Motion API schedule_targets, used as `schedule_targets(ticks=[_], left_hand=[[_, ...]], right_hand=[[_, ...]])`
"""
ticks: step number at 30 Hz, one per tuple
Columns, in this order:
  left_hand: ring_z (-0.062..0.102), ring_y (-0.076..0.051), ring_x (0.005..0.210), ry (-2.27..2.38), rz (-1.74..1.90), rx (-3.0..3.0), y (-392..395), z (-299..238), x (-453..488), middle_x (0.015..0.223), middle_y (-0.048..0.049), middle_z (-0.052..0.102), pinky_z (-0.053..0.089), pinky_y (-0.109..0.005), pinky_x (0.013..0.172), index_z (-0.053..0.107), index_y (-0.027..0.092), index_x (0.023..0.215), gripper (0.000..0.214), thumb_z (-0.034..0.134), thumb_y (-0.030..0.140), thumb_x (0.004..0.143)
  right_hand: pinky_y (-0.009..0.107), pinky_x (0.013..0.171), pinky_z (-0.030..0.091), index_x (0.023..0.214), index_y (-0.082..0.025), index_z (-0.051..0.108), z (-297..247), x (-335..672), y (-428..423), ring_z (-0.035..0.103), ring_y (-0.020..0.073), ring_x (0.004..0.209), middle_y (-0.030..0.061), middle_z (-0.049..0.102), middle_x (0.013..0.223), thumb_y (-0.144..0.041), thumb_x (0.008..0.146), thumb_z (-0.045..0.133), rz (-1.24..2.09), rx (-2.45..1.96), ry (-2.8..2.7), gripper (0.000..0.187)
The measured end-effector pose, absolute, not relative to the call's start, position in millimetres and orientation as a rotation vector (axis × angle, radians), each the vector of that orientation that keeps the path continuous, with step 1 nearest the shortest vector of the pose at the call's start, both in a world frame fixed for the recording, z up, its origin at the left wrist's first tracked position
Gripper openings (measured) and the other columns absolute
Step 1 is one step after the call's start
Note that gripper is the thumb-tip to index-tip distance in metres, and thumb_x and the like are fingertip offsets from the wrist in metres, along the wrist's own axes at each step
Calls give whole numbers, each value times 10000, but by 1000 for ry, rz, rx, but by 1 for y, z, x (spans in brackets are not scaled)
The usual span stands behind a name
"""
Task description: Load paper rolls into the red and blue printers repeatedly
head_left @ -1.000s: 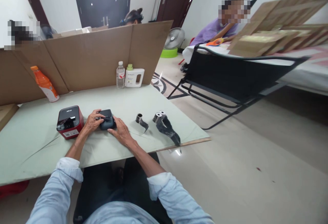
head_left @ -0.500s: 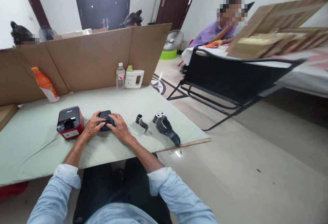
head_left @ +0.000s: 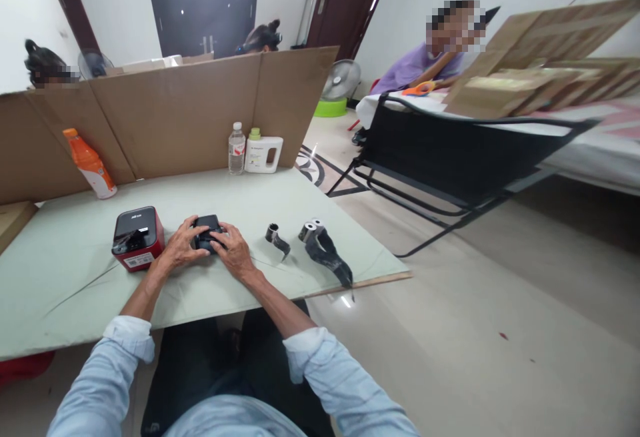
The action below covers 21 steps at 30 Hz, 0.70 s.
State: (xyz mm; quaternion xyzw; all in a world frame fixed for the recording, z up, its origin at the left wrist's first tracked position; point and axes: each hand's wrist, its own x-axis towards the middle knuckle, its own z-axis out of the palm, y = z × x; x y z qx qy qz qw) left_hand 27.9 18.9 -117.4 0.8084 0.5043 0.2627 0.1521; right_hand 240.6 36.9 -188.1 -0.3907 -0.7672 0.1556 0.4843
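A small black box-shaped device (head_left: 207, 229) lies on the pale green table (head_left: 250, 197) in front of me. My left hand (head_left: 179, 248) grips its left side with curled fingers. My right hand (head_left: 234, 253) is closed over its right side. A red printer with a black top (head_left: 137, 238) stands just left of my left hand. Right of my hands lie a small roll with a dark strip (head_left: 277, 238) and two rolls with a longer dark strip (head_left: 323, 250).
A cardboard screen (head_left: 175, 110) stands along the table's back, with an orange bottle (head_left: 91, 163), a water bottle (head_left: 236, 148) and a white jug (head_left: 263, 152) before it. A black folding chair (head_left: 450, 164) stands to the right. Other people sit behind the screen and at the right.
My right hand has slid from the table beside the device up onto its right side. Both hands now close on the device.
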Motion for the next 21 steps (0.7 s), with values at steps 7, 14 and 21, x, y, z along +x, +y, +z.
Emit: schedule_targets(ticks=[7,14,21], left_hand=[[442,-436,1532,1514,744,2316,24,-126,24,1666,-178,426,410,-582,1253,627,240,1481,884,939,473,686],[403,-429,1564,1540,829,2218,21,-137,24,1714,-231,344,380,-552,1278,522,151,1563,1015,918,523,705],[474,-388,1523,1553,1023,2197,8,-149,29,1658,-181,458,428,-583,1242,591,218,1497,842,893,488,759]], right_hand=[[526,1129,545,1220,-271,797,-187,241,35,621,299,1264,134,621,1439,-250,985,656,405,-951,-1860,275],[518,1124,548,1242,-256,784,-187,242,34,633,296,1254,143,627,1437,-268,990,658,422,-940,-1843,283],[505,1123,549,1319,-253,739,-186,242,33,650,293,1232,145,631,1430,-283,983,655,459,-952,-1817,347]])
